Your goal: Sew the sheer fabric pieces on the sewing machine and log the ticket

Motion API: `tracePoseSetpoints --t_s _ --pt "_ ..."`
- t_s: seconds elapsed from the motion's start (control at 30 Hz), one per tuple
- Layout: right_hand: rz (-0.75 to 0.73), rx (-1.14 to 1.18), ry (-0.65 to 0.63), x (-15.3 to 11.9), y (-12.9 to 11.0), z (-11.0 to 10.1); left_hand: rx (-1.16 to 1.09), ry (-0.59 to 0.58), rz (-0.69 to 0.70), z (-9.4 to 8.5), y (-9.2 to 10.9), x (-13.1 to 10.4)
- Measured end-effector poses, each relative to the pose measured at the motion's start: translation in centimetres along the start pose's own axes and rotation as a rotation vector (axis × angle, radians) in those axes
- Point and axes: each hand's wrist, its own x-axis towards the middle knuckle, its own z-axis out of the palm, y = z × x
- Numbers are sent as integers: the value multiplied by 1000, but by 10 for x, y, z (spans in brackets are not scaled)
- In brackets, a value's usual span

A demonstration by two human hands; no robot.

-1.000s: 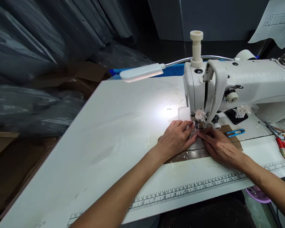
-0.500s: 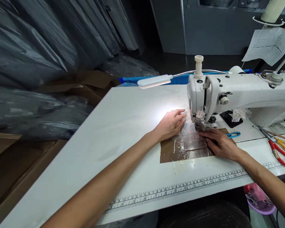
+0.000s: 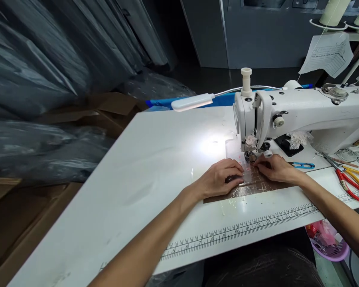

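Under the needle area of a white sewing machine [image 3: 245, 119] lies a clear plastic piece [image 3: 233, 148] with small pinkish marks. Beneath it, a shiny brown sheet [image 3: 251, 189] covers part of the white table. My left hand [image 3: 223, 177] rests at the plastic's left edge, fingers bent and thumb apart, holding nothing. Just right of the presser foot [image 3: 249, 156], my right hand [image 3: 273, 166] has thumb and forefinger brought together near the plastic's edge; what lies between the fingertips is too small to make out.
Blue thread snips [image 3: 302, 165] lie beyond my right hand, and red- and yellow-handled scissors [image 3: 347, 181] farther right. A white lamp [image 3: 193, 102] hangs over the table. A purple basket [image 3: 332, 253] stands below the front edge; cardboard boxes [image 3: 32, 223] are at left.
My left hand has moved toward me and slightly right, leaving the plastic's far end uncovered. My right hand has shifted slightly away from me, its fingers now more bent. The view has shifted slightly.
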Motion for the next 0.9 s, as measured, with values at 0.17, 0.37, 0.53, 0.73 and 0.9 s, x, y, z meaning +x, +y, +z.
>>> tracePoseSetpoints --t_s 0.17,0.37,0.53,0.73,0.9 --pt "-174 37 54 -15 -1 16 20 19 -5 5 -2 0" --pt "-247 -65 48 -15 -2 23 -4 13 -57 3 3 -2" --pt "-245 -81 70 -15 0 27 35 64 -32 3 10 -1" --pt "-208 42 112 -13 2 26 206 128 60 15 9 2" --pt "-93 -3 314 -11 9 23 244 45 29 13 5 -1"
